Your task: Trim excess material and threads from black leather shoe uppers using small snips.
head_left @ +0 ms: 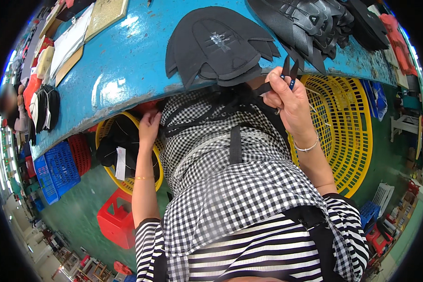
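My right hand [285, 101], just past the table's near edge, is closed on a small pair of scissors [293, 77] with dark blades pointing away from me and blue on the handles. Down at the left, my left hand [149, 127] hangs beside my checked apron with its fingers curled together; what they hold, if anything, is hidden. Black material with narrow strips [237, 97] lies across my lap between the hands, partly under the table edge. Beyond it, a stack of black cut shoe pieces [216, 44] rests on the blue table [122, 61].
More black shoe pieces [310, 23] lie at the table's far right. A yellow basket [160, 176] with black pieces stands below my left hand, a larger yellow basket [362, 141] at right. On the left floor are a red stool [115, 218] and a blue basket [56, 174].
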The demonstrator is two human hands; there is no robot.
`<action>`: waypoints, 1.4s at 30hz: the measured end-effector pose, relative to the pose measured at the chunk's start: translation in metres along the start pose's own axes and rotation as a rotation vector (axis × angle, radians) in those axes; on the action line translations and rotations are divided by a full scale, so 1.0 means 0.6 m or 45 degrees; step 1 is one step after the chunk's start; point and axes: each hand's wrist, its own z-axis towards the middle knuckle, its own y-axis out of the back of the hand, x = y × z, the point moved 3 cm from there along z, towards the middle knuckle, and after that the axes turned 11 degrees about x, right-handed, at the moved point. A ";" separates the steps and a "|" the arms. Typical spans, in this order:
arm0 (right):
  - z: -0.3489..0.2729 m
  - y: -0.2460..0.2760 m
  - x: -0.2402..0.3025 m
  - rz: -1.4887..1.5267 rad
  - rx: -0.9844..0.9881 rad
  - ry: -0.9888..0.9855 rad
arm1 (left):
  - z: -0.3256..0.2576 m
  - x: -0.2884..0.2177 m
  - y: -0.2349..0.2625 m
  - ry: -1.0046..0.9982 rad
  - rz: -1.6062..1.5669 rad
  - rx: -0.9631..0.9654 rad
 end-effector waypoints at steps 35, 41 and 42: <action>0.083 0.013 0.069 -1.740 0.428 0.130 | -0.108 -0.540 0.209 -0.867 1.026 -0.243; 0.095 0.041 0.105 -1.132 0.031 -0.195 | 0.024 -0.573 -0.088 -0.675 1.110 0.973; 0.098 0.041 0.105 -1.085 0.017 -0.236 | 0.032 -0.559 -0.107 -0.692 1.042 0.984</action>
